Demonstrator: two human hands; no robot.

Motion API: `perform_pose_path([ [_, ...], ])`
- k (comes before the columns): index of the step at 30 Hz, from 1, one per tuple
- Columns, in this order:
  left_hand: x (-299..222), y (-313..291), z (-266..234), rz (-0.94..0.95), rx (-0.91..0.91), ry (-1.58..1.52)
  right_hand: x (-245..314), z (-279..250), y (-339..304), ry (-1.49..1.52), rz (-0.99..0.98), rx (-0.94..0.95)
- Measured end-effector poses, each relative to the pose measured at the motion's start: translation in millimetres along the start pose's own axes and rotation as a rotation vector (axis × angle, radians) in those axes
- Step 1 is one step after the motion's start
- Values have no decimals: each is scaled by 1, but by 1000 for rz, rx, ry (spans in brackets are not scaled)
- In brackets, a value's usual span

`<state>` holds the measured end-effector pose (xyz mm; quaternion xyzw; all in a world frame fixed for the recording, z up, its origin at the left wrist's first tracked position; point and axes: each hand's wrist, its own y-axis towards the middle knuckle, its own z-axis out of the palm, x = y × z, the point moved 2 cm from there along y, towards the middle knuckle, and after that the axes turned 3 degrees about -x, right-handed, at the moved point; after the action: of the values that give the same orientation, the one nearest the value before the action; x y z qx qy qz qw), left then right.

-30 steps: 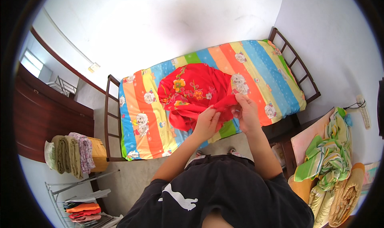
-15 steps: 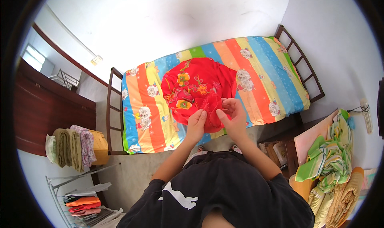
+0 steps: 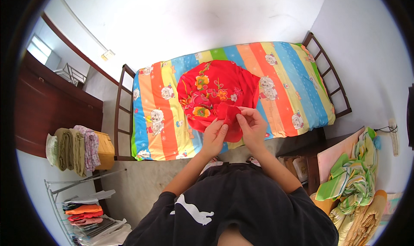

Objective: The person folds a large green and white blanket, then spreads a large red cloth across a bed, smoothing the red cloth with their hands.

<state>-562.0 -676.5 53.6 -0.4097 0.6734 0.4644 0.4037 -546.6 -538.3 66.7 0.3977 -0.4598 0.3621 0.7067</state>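
A bunched red cloth with yellow and pink flowers point(image 3: 220, 80) lies in a rounded heap on the bed's striped, sheep-printed sheet point(image 3: 286, 80). Its near edge is lifted toward me and gathered between my two hands. My left hand point(image 3: 214, 138) pinches the cloth between thumb and fingers. Close on its right, my right hand point(image 3: 253, 124) grips another bit of the same edge, thumb on top. A small plain red fold stands up between the thumbs. Whether the cloth is a cover or a garment I cannot tell.
Dark metal bed frames rise at the left end point(image 3: 123, 116) and right end point(image 3: 330, 73). Folded bedding point(image 3: 75, 149) is stacked at left, above a wire rack of clothes point(image 3: 84, 213). A green striped cloth point(image 3: 355, 177) is heaped at right. A brown door point(image 3: 56, 108) stands far left.
My hands still hold the red cloth's near edge. The fold between them has been turned up higher, and my right fingers have closed further onto it. The view has shifted slightly.
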Motion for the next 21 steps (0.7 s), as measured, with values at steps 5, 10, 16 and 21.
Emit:
perform_pose_path([
  [5, -11, 12, -5, -11, 0, -199, 15, 2, 7, -219, -64, 99],
  [10, -39, 25, -2, 46, -113, 45, 23, 11, 10, -382, -257, 89],
  [16, -48, 25, 2, 176, -212, 120, 25, 12, 13, -462, -359, 39],
  [21, -28, 27, 5, -30, -263, -76, 32, 12, 14, -518, -468, 78],
])
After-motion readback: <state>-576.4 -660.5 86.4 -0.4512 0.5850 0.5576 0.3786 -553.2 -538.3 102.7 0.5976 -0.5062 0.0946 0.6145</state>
